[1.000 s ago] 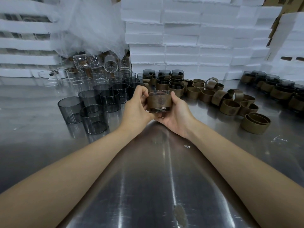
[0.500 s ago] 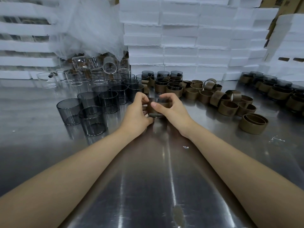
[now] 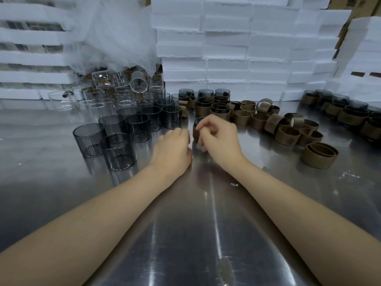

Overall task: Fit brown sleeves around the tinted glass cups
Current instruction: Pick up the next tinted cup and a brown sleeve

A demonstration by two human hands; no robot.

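Where the right hand (image 3: 218, 137) curls over the sleeved tinted cup (image 3: 196, 132) on the steel table (image 3: 206, 223) — grip unclear — the left hand (image 3: 173, 147) lies loose beside it, holding nothing; bare tinted cups (image 3: 118, 151) left, brown sleeves (image 3: 287, 136) right.

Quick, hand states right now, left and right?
Left hand: open, loosely curled, holding nothing.
Right hand: curled against the sleeved cup; grip cannot be told.
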